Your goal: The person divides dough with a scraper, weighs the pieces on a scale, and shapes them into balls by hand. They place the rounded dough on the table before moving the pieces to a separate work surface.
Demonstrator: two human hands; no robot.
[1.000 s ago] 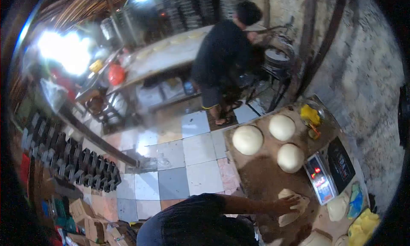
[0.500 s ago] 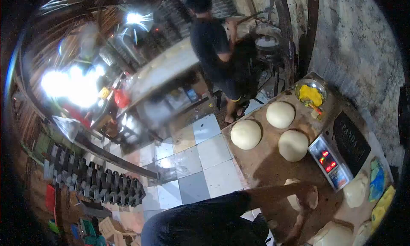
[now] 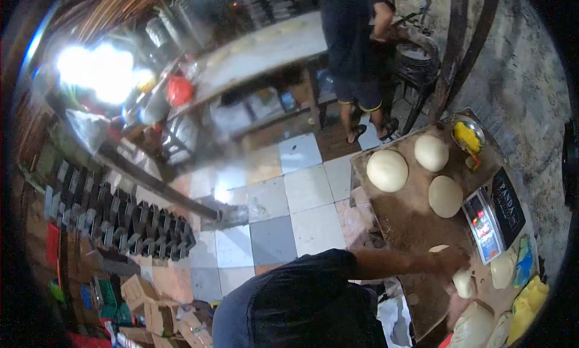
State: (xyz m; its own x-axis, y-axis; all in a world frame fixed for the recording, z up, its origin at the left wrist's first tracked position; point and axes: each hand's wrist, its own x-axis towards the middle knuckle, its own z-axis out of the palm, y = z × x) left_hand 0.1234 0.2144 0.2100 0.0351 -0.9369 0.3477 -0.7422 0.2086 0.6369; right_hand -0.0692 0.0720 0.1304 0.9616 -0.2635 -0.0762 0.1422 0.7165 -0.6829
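Observation:
My left hand (image 3: 452,264) reaches across the wooden tabletop (image 3: 410,227), its fingers blurred and curled at a small pale lump of dough (image 3: 464,284). Below, my right hand (image 3: 459,306) grips the same lump from the near side. A pale sliver of dough (image 3: 438,249) shows just past my left forearm, which partly hides it. Close to my right hand sits a large dough mass (image 3: 472,325). Three smooth dough balls, among them a large one (image 3: 387,170), rest farther up the table. A digital scale (image 3: 484,227) with red digits is right of my hands.
A metal bowl of yellow spread (image 3: 468,135) stands at the table's far corner. More dough (image 3: 503,269) and a yellow bag (image 3: 528,309) lie along the right edge. A co-worker (image 3: 356,52) stands by a long bench (image 3: 265,43). Stacked metal tins (image 3: 120,209) are at left.
My hands have shifted right and nearer the large dough mass, with the small lump now between them. The camera view has turned, and the co-worker appears farther right.

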